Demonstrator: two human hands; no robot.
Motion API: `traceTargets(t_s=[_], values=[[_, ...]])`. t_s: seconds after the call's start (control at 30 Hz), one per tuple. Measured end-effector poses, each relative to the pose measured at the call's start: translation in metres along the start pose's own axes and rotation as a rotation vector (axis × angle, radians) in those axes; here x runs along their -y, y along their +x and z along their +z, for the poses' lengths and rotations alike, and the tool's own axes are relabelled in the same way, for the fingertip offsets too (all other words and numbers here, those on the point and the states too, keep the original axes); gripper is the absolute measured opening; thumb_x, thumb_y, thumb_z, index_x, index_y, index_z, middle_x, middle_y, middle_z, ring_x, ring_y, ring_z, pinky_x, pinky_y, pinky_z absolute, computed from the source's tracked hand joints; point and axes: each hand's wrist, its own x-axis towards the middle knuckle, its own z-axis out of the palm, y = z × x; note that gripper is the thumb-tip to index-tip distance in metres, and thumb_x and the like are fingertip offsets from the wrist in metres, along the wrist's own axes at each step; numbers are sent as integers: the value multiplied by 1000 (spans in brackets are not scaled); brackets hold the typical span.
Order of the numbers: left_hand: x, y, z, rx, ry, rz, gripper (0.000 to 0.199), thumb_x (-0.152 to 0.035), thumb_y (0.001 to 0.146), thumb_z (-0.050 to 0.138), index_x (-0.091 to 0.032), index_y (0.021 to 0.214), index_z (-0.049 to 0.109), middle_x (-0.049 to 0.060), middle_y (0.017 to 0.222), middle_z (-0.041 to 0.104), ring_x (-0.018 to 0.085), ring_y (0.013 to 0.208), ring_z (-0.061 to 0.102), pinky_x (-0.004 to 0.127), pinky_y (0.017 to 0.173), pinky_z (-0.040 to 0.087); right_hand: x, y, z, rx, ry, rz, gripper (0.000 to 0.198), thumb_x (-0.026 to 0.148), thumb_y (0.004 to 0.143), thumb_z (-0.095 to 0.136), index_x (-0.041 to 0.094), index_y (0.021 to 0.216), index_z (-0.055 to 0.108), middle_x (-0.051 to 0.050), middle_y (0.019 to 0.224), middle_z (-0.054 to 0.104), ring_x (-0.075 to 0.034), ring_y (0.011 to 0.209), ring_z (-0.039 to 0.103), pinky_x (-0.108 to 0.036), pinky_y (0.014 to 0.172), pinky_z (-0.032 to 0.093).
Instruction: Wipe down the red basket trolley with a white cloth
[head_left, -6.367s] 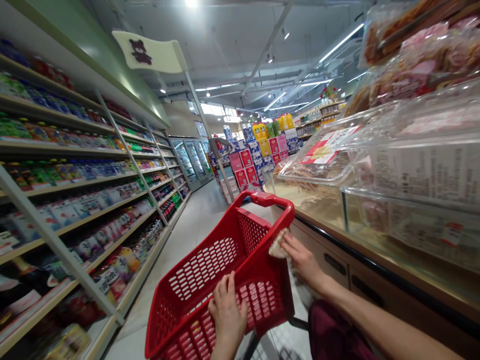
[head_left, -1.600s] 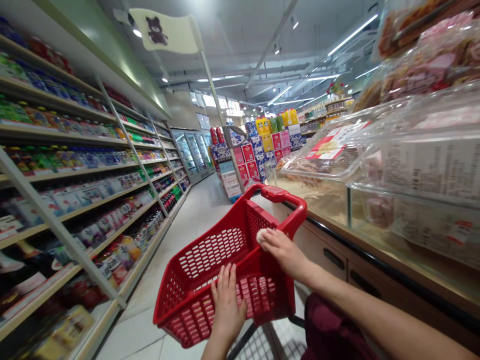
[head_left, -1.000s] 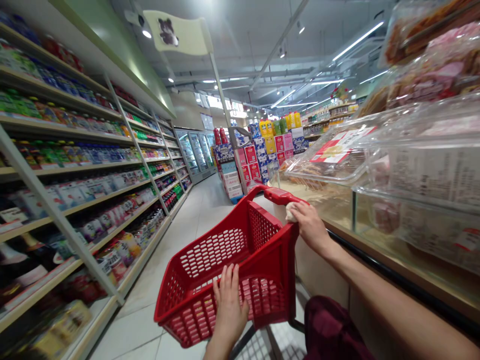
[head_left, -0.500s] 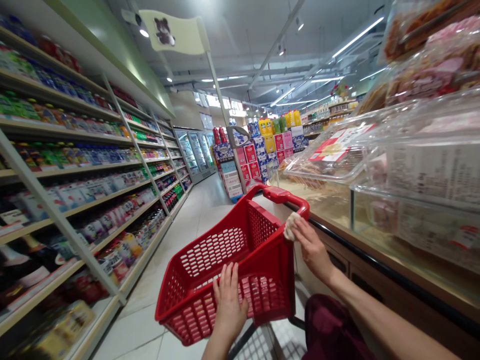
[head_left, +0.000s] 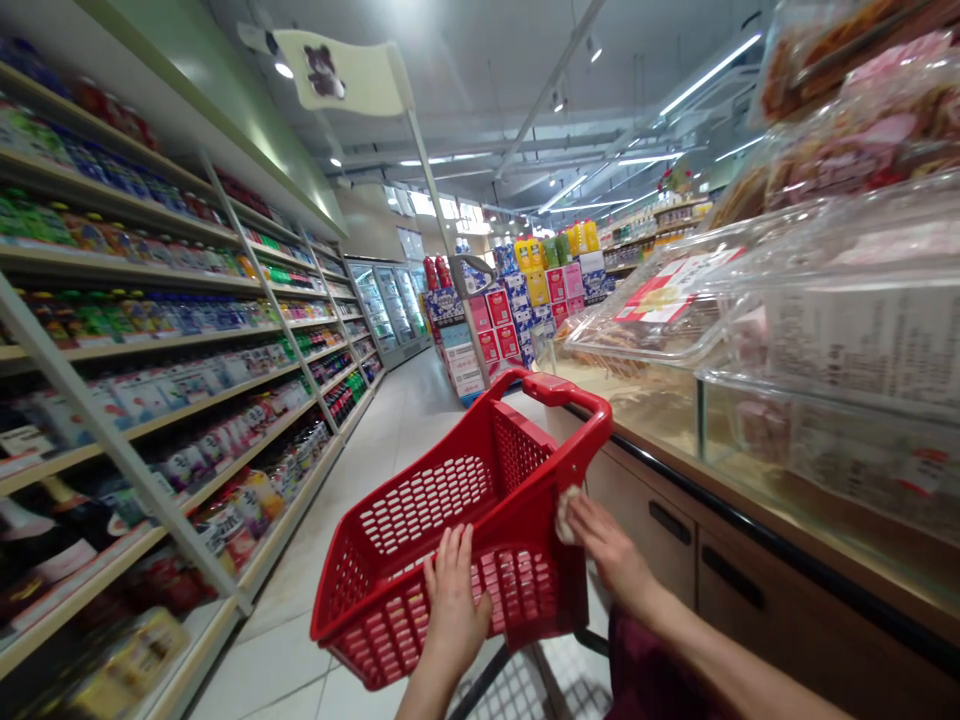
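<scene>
My right hand [head_left: 606,550], nearer the handle [head_left: 551,388], pinches a bunched pale cloth [head_left: 568,516] against the red cart [head_left: 517,522], lying at ten o'clock on an eight-to-two axis, while my left hand [head_left: 455,605], fingers spread, gripping nothing, rests on its side.

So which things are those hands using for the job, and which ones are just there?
Part of the job:
red shopping cart
left hand, resting on the cart's side
right hand, holding the pale cloth at the cart's side

Just there:
rows of bottles
stacked boxes
bear sign
clear food packs
glass-door fridges
</scene>
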Motion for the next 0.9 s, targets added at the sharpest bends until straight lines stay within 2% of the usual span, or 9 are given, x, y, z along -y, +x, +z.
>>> traceTargets(t_s=[0.1,0.17,0.27,0.33,0.47,0.53,0.67,0.77,0.9], values=[[2,0,1,-3,13,3,71,-4,61,39,-15,130,27,9,138,31,21,130,17,49,105,10,6,-28,8,154,29,-66,40,16,85,41,29,122,46,-2,121,53,-16,118,42,-34,94,43],[3,0,2,-15,21,6,70,-4,62,38,-15,130,28,9,137,32,21,130,18,48,106,10,4,-16,0,81,26,-42,42,13,85,38,28,124,45,-3,124,50,-17,120,38,-38,96,41],[3,-1,3,-29,20,10,69,-5,62,39,-14,130,28,10,137,32,22,130,18,49,105,10,-3,21,-15,-112,-7,7,45,7,84,34,23,126,42,-7,129,44,-21,125,30,-48,100,34],[3,-1,3,-31,15,13,70,-5,62,39,-14,130,27,10,137,32,22,130,18,50,105,10,-4,28,-14,-144,-34,3,46,6,84,33,22,126,42,-8,129,45,-21,125,30,-48,99,34],[3,-1,2,-18,19,7,71,-4,61,40,-14,130,28,10,137,32,22,130,19,49,105,11,2,-12,7,11,-68,-64,45,8,83,36,24,124,44,-6,123,51,-18,120,38,-39,92,45],[4,-1,2,-13,22,-1,71,-3,60,39,-14,130,28,10,137,32,22,130,19,49,105,11,2,-22,8,70,-66,-84,45,10,83,38,26,125,44,-5,122,52,-18,119,40,-37,91,46],[5,-1,2,-40,16,17,71,-3,62,39,-15,130,27,10,137,32,22,130,18,50,105,11,-7,11,-10,-92,-54,3,49,5,82,34,24,127,41,-7,128,46,-20,124,32,-46,98,37],[5,-1,2,-34,15,19,70,-4,62,40,-15,130,27,10,137,32,22,130,18,50,105,10,-7,25,-10,-171,-56,57,48,4,82,32,20,127,41,-9,130,43,-21,125,30,-47,100,34],[6,-1,3,-9,31,4,71,-3,61,39,-15,130,27,9,138,31,22,130,18,49,105,11,1,-4,4,-12,-13,-18,46,5,82,33,22,122,48,-7,123,52,-17,122,35,-37,97,40]])
